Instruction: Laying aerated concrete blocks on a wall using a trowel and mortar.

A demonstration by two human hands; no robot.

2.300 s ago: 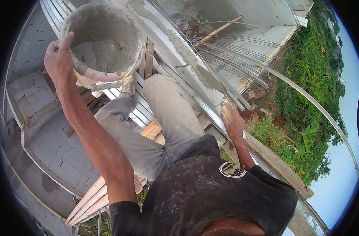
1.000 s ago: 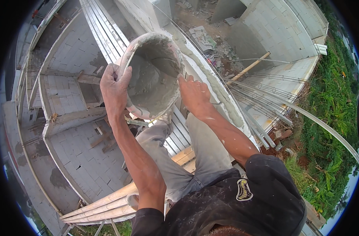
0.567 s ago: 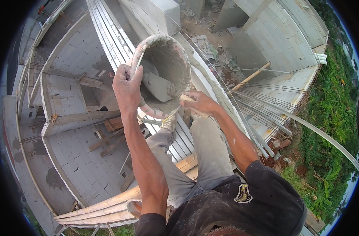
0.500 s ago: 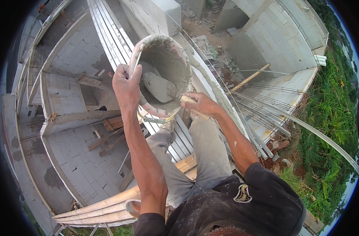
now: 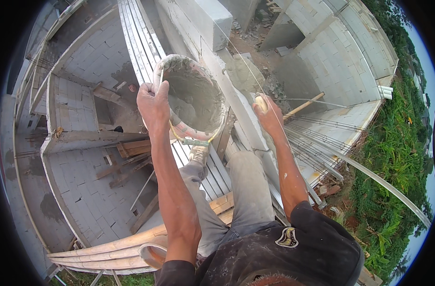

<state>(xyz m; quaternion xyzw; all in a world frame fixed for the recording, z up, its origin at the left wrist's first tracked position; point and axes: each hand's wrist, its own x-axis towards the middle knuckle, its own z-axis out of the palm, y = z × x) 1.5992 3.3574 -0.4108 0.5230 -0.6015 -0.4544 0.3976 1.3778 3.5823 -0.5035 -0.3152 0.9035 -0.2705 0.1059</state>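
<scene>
My left hand (image 5: 153, 105) is closed round the rim of a mortar-crusted bucket (image 5: 185, 129), which tilts with its mouth toward me. Wet grey mortar (image 5: 183, 110) lies inside it. A green grip (image 5: 194, 142) on the bucket's thin handle hangs at the near side. To the right, my right hand (image 5: 271, 114) is wrapped round the wooden handle of a trowel (image 5: 261, 103). The trowel's grey blade points away from me, over the far side of the block wall (image 5: 248, 114), and blends with the rubble behind it.
A taut string (image 5: 243, 56) runs along the wall. Metal channels (image 5: 137, 40) lie left of the bucket and under my legs. Bamboo poles (image 5: 108, 248) cross at lower left. Rebar (image 5: 317, 138) and a long strip (image 5: 370, 169) extend right. Rooms lie far below on both sides.
My right hand has drawn the trowel out of the bucket and swung it right, past the wall. The left hand still grips the bucket, which has shifted slightly toward me.
</scene>
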